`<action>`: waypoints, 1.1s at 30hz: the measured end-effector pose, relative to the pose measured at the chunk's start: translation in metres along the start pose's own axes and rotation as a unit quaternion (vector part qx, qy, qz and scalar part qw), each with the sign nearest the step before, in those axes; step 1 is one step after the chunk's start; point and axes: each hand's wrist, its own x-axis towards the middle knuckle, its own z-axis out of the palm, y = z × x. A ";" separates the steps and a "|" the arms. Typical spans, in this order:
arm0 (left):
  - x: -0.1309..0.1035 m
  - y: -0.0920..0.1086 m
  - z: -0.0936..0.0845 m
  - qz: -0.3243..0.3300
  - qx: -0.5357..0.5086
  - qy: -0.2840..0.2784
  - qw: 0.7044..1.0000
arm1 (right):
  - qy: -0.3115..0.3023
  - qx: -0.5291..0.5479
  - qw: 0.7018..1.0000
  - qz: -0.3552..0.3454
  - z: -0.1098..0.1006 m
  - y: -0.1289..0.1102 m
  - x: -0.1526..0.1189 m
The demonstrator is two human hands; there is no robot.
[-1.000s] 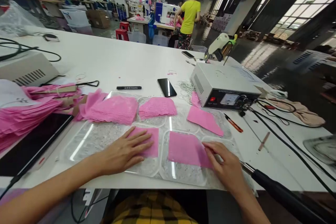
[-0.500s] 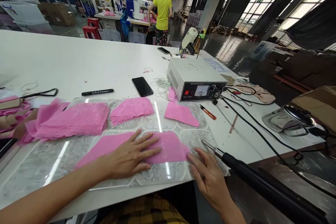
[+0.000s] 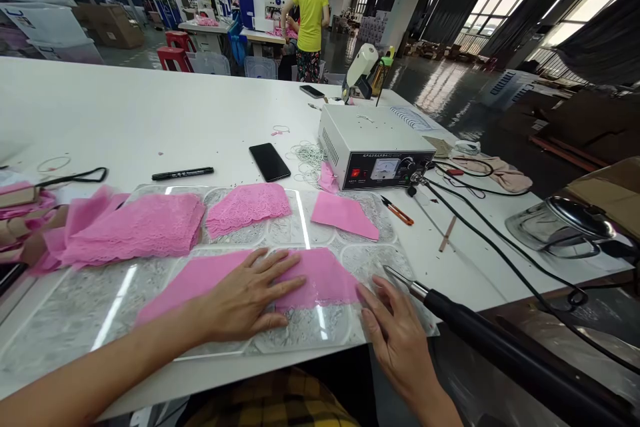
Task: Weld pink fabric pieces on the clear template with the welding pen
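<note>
My left hand (image 3: 255, 297) lies flat, fingers spread, on a pink fabric piece (image 3: 320, 277) with a lacy lower edge. Another stretch of pink fabric (image 3: 200, 277) runs out from under that hand and forearm to the left. At the right corner of the piece, my right hand (image 3: 393, 323) touches it with outstretched fingertips. Just right of these fingers is a black-handled tool (image 3: 480, 330) with a pointed metal tip, not gripped by them. All of this rests on a clear-covered, marble-patterned mat (image 3: 305, 340).
A lace stack (image 3: 135, 230), a lace piece (image 3: 250, 210) and a plain pink piece (image 3: 345, 215) lie farther back. Behind are a marker (image 3: 183, 173), a phone (image 3: 270, 162) and a control box (image 3: 377, 147). A cutter (image 3: 397, 211), cables and a glass jar (image 3: 555, 227) stand right.
The view has shifted slightly. Both hands stay almost in the same place on the pink fabric, and the tool keeps its position beside my right hand.
</note>
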 end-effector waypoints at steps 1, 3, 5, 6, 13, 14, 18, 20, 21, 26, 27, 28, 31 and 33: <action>0.000 0.000 0.000 0.003 -0.001 0.002 1.000 | 0.001 -0.003 1.000 -0.003 0.000 0.000 0.000; 0.000 -0.001 0.000 0.006 -0.005 -0.002 1.000 | 0.006 -0.005 1.000 -0.003 0.001 0.000 -0.001; 0.001 -0.003 -0.001 0.006 -0.013 -0.017 1.000 | 0.011 -0.004 1.000 0.000 0.002 0.000 -0.002; 0.001 -0.003 -0.002 0.005 -0.018 -0.028 0.999 | 0.014 -0.003 1.000 0.003 0.002 0.000 -0.003; 0.001 -0.004 -0.013 -0.013 -0.059 -0.069 0.996 | 0.025 0.023 0.999 -0.019 0.003 0.004 -0.006; 0.001 -0.004 -0.015 -0.016 -0.063 -0.071 0.995 | 0.025 0.027 0.999 -0.027 0.004 0.005 -0.006; 0.002 -0.003 -0.022 -0.027 -0.064 -0.081 0.994 | 0.029 0.035 0.998 -0.032 0.005 0.007 -0.008; 0.002 -0.003 -0.024 -0.032 -0.061 -0.083 0.994 | 0.033 0.034 0.999 -0.025 0.006 0.007 -0.008; 0.002 -0.002 -0.024 -0.033 -0.060 -0.084 0.994 | 0.036 0.033 0.998 -0.025 0.006 0.007 -0.008; 0.003 -0.003 -0.025 -0.030 -0.056 -0.072 0.995 | 0.040 0.035 0.998 -0.021 0.007 0.005 -0.007; 0.005 -0.004 -0.024 -0.025 -0.057 -0.067 0.996 | 0.044 0.044 0.998 -0.016 0.006 0.004 -0.007; 0.007 -0.004 -0.024 -0.018 -0.057 -0.061 0.996 | 0.054 0.056 0.997 -0.008 0.005 0.003 -0.007; 0.017 -0.002 -0.024 0.026 -0.059 -0.050 0.997 | 0.097 0.104 0.989 0.048 -0.004 0.001 -0.012; 0.027 0.000 -0.023 0.061 -0.065 -0.048 0.995 | 0.113 0.138 0.975 0.130 -0.012 0.002 -0.020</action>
